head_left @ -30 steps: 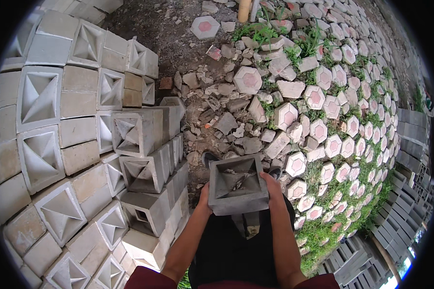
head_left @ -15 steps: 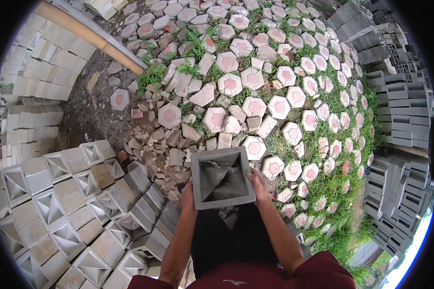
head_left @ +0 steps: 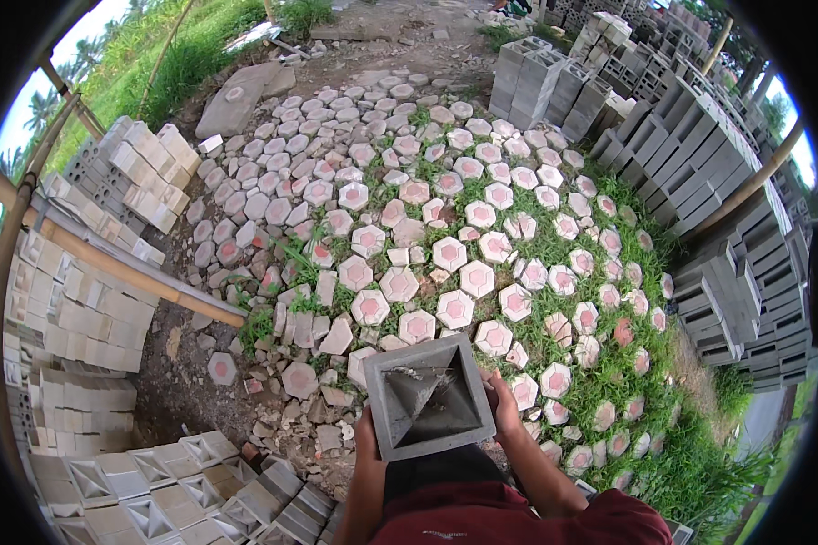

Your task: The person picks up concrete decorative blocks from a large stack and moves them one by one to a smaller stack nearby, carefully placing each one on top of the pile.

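A square grey concrete block (head_left: 431, 398), with a recessed face shaped by slanting planes that meet near its middle, is held in front of my body. On its left side my left hand (head_left: 367, 440) is closed against the block. My right hand (head_left: 503, 409) grips the opposite side, its fingers partly hidden behind the edge. The block is turned slightly, its recessed face up toward me. Both forearms reach up from dark red sleeves. At lower left, stacked blocks (head_left: 150, 516) with similar recessed faces are set among plain ones.
Hexagonal pavers (head_left: 454, 310) with reddish centres spread ahead amid grass and rubble (head_left: 286, 427). A bamboo pole (head_left: 127, 269) slants in from the left, beside stacked pale blocks (head_left: 109, 331). Rows of grey hollow blocks (head_left: 677, 150) line the right. A flat slab (head_left: 236, 102) lies at far left.
My view has lifted toward the far yard, so the ground and stacks sit lower in the picture. The block, still between both hands, now appears lower, slightly right and tilted a little.
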Demonstrator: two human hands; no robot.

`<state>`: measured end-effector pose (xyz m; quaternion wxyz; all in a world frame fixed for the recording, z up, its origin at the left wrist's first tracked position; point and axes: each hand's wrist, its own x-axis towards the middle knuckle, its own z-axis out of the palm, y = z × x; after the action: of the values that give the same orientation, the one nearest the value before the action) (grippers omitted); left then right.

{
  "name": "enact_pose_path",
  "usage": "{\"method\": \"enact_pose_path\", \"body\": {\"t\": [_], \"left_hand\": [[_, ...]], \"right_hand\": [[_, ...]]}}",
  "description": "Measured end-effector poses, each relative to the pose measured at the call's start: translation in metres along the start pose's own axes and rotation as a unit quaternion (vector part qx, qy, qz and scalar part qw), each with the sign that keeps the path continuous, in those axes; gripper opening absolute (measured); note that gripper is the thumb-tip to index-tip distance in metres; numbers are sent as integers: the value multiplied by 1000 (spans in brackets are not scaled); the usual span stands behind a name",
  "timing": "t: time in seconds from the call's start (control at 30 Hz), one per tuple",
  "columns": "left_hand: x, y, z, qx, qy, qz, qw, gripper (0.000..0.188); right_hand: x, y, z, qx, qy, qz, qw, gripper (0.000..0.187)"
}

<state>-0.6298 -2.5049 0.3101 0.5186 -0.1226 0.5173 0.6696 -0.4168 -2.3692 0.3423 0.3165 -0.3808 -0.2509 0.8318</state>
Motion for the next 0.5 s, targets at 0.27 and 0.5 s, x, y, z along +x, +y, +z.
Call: {"method": "enact_pose_path", "body": {"t": [0.27, 0.5], "left_hand": [[37, 37, 126, 63, -100, -78, 990, 47], [132, 67, 254, 107, -208, -81, 969, 52]], "right_hand": [[6, -67, -9, 106, 58, -97, 988, 67], [103, -144, -26, 78, 101, -194, 973, 71]]}}
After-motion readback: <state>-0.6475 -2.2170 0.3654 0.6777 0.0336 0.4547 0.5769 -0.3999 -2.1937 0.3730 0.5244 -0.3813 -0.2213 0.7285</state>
